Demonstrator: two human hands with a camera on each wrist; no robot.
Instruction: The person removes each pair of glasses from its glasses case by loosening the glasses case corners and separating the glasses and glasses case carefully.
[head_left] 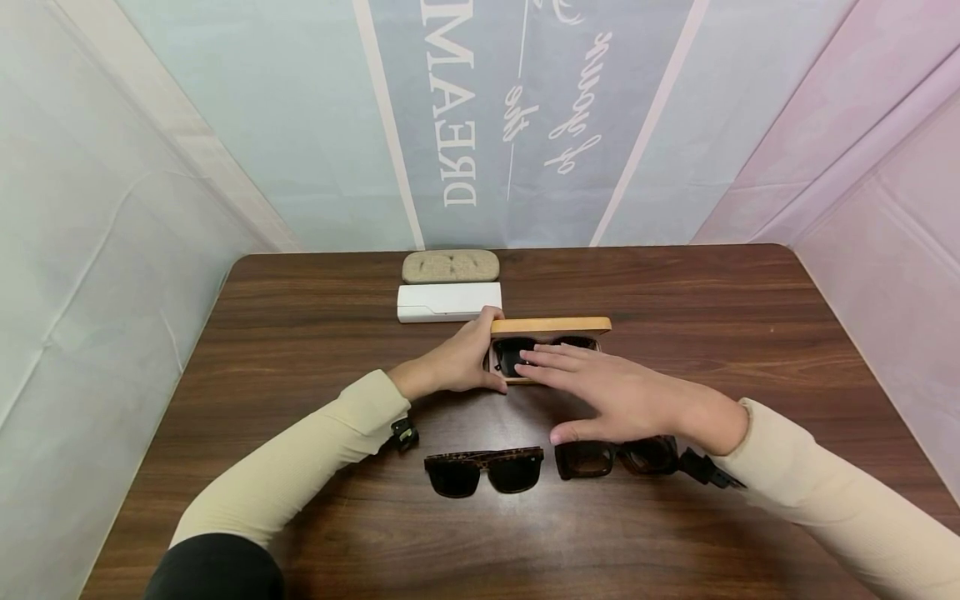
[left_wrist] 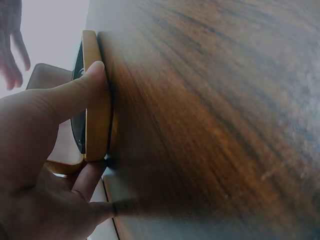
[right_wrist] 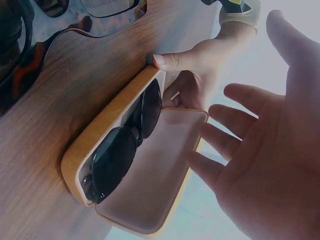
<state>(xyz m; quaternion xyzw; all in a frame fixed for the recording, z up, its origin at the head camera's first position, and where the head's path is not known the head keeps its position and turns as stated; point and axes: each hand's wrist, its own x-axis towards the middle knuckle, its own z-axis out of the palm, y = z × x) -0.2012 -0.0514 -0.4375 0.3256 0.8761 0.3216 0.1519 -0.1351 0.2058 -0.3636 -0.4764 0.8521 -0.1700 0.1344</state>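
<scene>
A yellow glasses case (head_left: 551, 325) stands with its lid raised, and dark sunglasses (right_wrist: 115, 160) lie inside its pale lining. My left hand (head_left: 468, 354) grips the case by its left end, thumb (left_wrist: 95, 75) on the front wall and fingers behind. Over the case's right part hovers my right hand (head_left: 630, 392), its fingers spread and holding nothing; the right wrist view shows it apart from the lid. Closer to me lie tortoiseshell sunglasses (head_left: 483, 472) and, partly under the right hand, a second brown-framed pair (head_left: 592, 459).
Behind the left hand is a white glasses case (head_left: 448, 302), closed, with a beige fabric-like glasses case (head_left: 450, 266) beyond it near the far edge. The brown wooden table (head_left: 300, 300) ends at a printed cloth backdrop (head_left: 525, 167).
</scene>
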